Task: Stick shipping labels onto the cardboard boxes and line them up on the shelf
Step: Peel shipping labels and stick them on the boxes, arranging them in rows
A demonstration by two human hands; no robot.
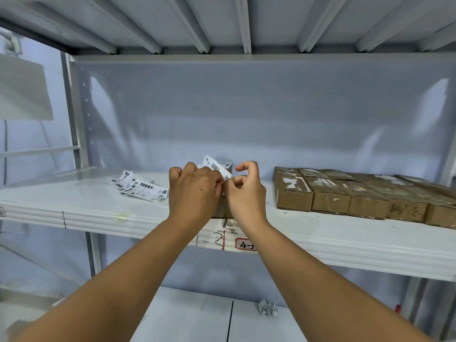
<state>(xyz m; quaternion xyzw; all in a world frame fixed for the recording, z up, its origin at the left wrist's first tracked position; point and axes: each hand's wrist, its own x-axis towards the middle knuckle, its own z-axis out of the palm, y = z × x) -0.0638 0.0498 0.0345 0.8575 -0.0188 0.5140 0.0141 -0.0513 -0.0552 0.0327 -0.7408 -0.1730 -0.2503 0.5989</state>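
**White steel shelf, one box mid-labelling**

White steel shelf (74, 208) fills the view from 9 to 3 o'clock. At 3 o'clock on it lies the row of cardboard boxes (345, 193), packed side by side with their ends toward the front edge. At the centre a single box (222, 210) lies near that edge, mostly hidden under both hands.

The left grip (195, 191) is curled over this box and the right grip (244, 191) meets it from the 3 o'clock side. Both pinch the same label (223, 172), a white printed strip that rises toward 12 o'clock. Whether its backing is already off cannot be told.

At 9 o'clock of the hands lies the pile of loose labels (140, 187). Down at 6 o'clock, on the lower shelf, sits a crumpled paper (268, 310).

The step in hand looks like the sticking itself: freeing the label and laying it on the box top. The next move likely calls for pressing it flat without creases, then sliding the box toward 3 o'clock until it touches the row, ends flush.
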